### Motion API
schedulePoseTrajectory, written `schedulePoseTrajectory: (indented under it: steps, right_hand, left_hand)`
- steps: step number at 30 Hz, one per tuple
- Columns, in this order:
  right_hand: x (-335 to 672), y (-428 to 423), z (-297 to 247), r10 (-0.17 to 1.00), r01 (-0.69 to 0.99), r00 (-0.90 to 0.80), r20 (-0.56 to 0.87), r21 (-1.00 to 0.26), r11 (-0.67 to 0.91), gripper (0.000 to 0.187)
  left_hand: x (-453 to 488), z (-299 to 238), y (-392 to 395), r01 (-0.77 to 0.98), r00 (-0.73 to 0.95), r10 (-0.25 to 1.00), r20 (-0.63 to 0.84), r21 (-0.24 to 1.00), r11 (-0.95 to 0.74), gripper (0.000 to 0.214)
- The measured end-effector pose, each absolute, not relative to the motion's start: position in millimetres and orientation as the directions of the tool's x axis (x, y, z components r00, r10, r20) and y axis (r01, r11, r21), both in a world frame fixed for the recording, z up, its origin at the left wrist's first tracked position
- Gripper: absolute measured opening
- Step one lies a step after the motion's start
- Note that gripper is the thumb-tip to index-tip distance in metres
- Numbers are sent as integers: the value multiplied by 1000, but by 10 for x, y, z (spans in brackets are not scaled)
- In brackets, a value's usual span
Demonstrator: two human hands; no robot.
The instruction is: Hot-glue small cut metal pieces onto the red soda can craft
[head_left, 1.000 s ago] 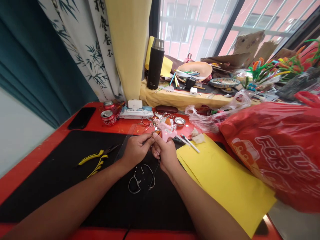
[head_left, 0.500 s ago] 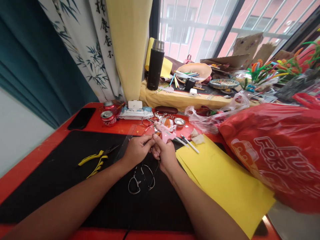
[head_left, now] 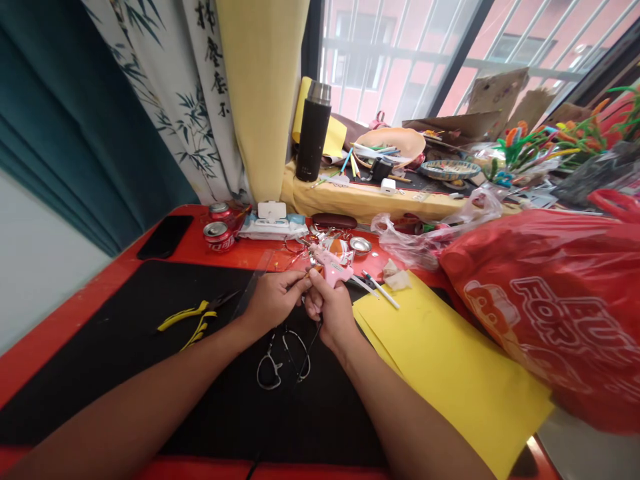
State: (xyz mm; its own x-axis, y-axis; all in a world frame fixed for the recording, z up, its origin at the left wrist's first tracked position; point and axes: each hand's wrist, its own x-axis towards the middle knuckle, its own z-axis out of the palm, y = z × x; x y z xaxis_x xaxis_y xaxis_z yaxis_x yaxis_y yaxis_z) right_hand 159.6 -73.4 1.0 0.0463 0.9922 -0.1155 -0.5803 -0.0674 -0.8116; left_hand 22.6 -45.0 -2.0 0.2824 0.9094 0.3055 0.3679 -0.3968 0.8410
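Observation:
My right hand (head_left: 330, 303) is closed around the handle of a pink hot glue gun (head_left: 334, 267), whose nozzle points away and to the left. A clear glue stick (head_left: 366, 287) sticks out of its back. My left hand (head_left: 275, 297) is closed, thumb and forefinger pinched together against the right thumb. A small orange-brown bit shows at those fingertips, too small to name. Below the hands, a pair of glasses (head_left: 270, 375) lies on the black mat (head_left: 210, 407), with a thin dark cord beside it. Yellow-handled pliers (head_left: 193, 320) lie left of my left forearm.
Yellow sheets (head_left: 440, 360) and a white pencil (head_left: 383, 290) lie to the right, beside a bulky red bag (head_left: 545, 300). Along the back are drink cans (head_left: 219, 237), a wipes pack (head_left: 273, 225), a phone (head_left: 165, 237) and metal scraps. A black thermos (head_left: 313, 133) stands on the sill.
The view has shifted very slightly. Both hands and the glue gun keep nearly the same pose.

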Motion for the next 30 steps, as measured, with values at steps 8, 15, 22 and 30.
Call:
schedulePoseTrajectory:
  steps: [8,15,22,30]
  right_hand:
    - [1612,-721,-8,995,-598,15,-99,-798,-70,68]
    - [1613,-726,24,994,-601,17,-111,-795,-79,66]
    - [1630,-724,51,993,-602,25,-118,-795,-79,68]
    - [1662,-693,59,989,-602,54,-136,-795,-77,64]
  left_hand:
    - [229,22,-460,358,279,909,310,845,-398,31]
    - [234,13,-453,357,273,910,311,846,-396,33]
    - [220,20,-451,369,283,913,294,846,-386,34]
    - [208,23,-435,391,288,921,263,845,-364,36]
